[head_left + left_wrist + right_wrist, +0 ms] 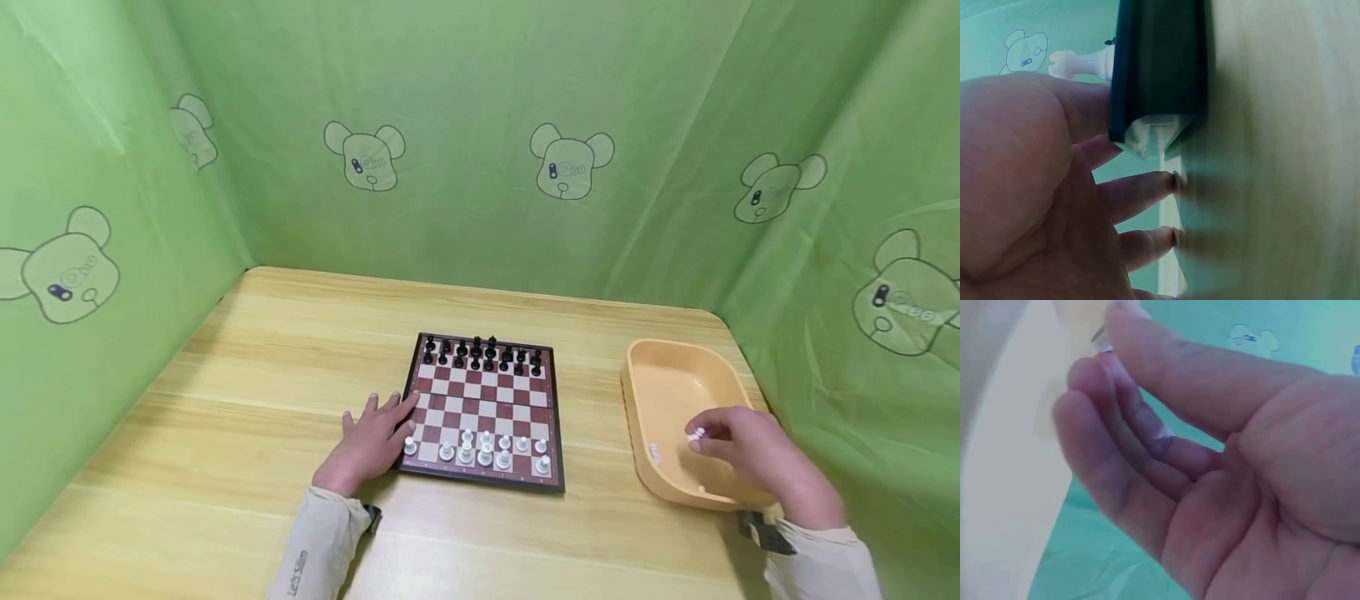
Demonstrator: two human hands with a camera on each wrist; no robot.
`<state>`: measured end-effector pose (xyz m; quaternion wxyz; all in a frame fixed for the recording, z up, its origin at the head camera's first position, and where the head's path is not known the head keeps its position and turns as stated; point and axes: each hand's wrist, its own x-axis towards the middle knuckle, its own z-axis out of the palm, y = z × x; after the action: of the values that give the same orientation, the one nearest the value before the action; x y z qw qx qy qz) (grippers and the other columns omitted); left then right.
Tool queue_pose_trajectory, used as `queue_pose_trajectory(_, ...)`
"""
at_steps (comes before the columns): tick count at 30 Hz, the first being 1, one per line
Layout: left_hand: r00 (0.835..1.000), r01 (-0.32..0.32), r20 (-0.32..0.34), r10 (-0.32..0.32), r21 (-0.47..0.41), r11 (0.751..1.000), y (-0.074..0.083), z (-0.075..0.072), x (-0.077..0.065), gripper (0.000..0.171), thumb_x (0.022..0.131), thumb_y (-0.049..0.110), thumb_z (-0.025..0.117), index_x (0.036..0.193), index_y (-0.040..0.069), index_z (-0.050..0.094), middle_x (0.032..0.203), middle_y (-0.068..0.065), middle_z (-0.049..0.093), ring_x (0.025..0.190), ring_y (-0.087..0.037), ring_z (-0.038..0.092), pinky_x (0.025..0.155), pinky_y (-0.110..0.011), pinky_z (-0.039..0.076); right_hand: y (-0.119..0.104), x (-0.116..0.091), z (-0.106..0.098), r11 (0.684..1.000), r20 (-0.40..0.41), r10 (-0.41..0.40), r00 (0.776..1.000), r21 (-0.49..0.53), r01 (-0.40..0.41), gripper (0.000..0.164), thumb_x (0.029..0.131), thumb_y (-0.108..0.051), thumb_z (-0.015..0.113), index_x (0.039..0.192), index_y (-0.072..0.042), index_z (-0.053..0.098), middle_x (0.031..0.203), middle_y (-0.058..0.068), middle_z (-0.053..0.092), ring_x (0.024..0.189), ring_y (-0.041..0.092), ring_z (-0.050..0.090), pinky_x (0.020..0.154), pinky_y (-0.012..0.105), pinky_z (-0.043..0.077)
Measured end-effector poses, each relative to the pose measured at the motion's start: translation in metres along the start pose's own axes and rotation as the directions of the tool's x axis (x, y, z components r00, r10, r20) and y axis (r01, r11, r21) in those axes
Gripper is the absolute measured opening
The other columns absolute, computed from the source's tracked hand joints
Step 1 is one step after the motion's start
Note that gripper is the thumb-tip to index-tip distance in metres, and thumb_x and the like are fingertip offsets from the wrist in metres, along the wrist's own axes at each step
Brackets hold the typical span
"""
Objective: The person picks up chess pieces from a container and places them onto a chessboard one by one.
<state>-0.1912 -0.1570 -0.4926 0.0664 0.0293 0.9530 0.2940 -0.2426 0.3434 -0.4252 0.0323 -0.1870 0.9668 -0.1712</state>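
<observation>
My left hand (pixel 372 444) lies at the left edge of the chessboard (pixel 480 407), fingers spread, with the thumb and index finger touching the board's edge. In the left wrist view that hand (pixel 1022 169) is beside the dark board side (pixel 1160 62), and a white rook (pixel 1079 64) stands near the thumb. Over the orange tray (pixel 636 417), my right hand (pixel 742 442) pinches a small white chess piece (pixel 697 433) between thumb and fingertips. In the right wrist view the curled fingers of the right hand (pixel 1210 456) mostly hide that piece.
Black chess pieces (pixel 476 354) fill two rows at the board's far side. White pieces (pixel 485 454) stand along the near side, with gaps among them. A few white pieces (pixel 655 453) lie in the tray. Green curtains (pixel 465 233) enclose the wooden table (pixel 315 333).
</observation>
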Motion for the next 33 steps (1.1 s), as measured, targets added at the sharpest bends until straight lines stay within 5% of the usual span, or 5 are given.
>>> queue_pose_trajectory(8,1.000,0.007,0.011,-0.007,-0.002,1.000,-0.001,0.001,0.003,0.053,0.110,0.033,0.046,0.161,0.020,0.039,0.165,-0.019,0.032,0.154,-0.051,0.012,0.115,-0.079,-0.002,-0.022,-0.005,-0.012,0.999,-0.102,-0.030,0.994,0.007,0.031,0.011,0.095,-0.014,0.075,0.103,-0.008,0.079,0.088,-0.002,0.075,0.076,0.006,0.060,0.066,0.031,0.051)
queue_pose_trajectory(13,1.000,0.002,0.008,-0.002,-0.006,1.000,0.000,0.001,0.004,0.053,0.110,0.033,0.046,0.161,0.020,0.039,0.165,-0.019,0.032,0.153,-0.052,0.013,0.114,-0.080,-0.002,-0.035,-0.006,-0.016,0.996,-0.212,-0.086,0.974,-0.004,0.087,0.009,0.095,-0.015,0.076,0.102,-0.013,0.079,0.087,-0.007,0.073,0.073,-0.005,0.055,0.064,0.027,0.049)
queue_pose_trajectory(23,1.000,0.006,0.009,-0.006,-0.005,1.000,0.000,0.000,0.002,0.053,0.110,0.031,0.046,0.161,0.020,0.039,0.165,-0.019,0.032,0.153,-0.052,0.012,0.114,-0.079,-0.002,-0.070,-0.001,-0.022,0.985,-0.316,-0.135,0.939,0.056,0.160,0.010,0.093,-0.014,0.078,0.103,-0.016,0.077,0.090,-0.006,0.074,0.076,-0.006,0.060,0.062,0.018,0.050)
queue_pose_trajectory(26,1.000,0.009,0.010,-0.009,-0.005,1.000,-0.001,0.001,0.002,0.053,0.110,0.032,0.046,0.161,0.020,0.039,0.165,-0.019,0.032,0.154,-0.051,0.012,0.114,-0.079,-0.002,-0.081,0.001,-0.022,0.973,-0.370,-0.180,0.911,0.070,0.221,0.013,0.091,-0.011,0.078,0.102,-0.017,0.077,0.092,-0.006,0.074,0.078,-0.006,0.063,0.062,0.014,0.049)
queue_pose_trajectory(33,1.000,0.016,0.016,-0.015,-0.009,1.000,-0.002,0.001,0.002,0.053,0.110,0.033,0.046,0.161,0.021,0.039,0.165,-0.018,0.031,0.154,-0.051,0.011,0.115,-0.079,-0.003,-0.104,0.007,-0.025,0.934,-0.513,-0.292,0.807,0.030,0.357,0.024,0.085,-0.002,0.081,0.102,-0.018,0.078,0.094,-0.006,0.075,0.080,-0.006,0.065,0.063,0.010,0.050)
